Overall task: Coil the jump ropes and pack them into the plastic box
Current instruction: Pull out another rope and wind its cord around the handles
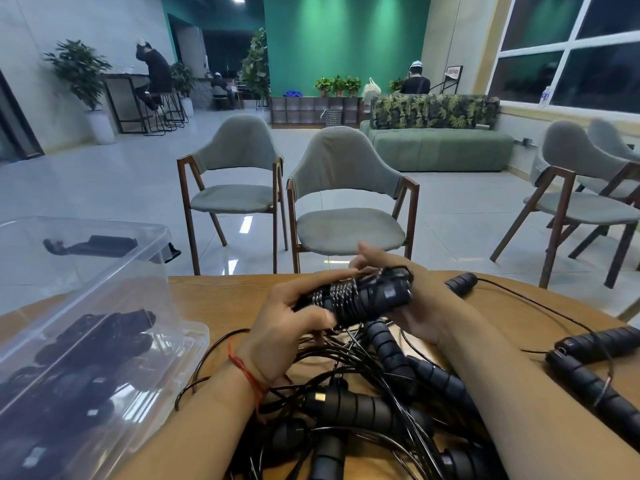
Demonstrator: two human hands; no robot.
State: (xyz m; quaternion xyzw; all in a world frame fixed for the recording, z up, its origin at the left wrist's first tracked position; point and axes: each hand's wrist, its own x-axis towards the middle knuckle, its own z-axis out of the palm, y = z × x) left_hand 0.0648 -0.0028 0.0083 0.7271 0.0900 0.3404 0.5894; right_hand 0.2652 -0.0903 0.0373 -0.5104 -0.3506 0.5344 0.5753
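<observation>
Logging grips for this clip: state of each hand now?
Left hand: grips the wound jump rope.
Right hand: holds that rope's handle end.

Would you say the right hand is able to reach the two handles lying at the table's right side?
Probably, once it is freed: the handles lie uncovered off to its right, but the right hand and left hand both hold the wound rope bundle.
</observation>
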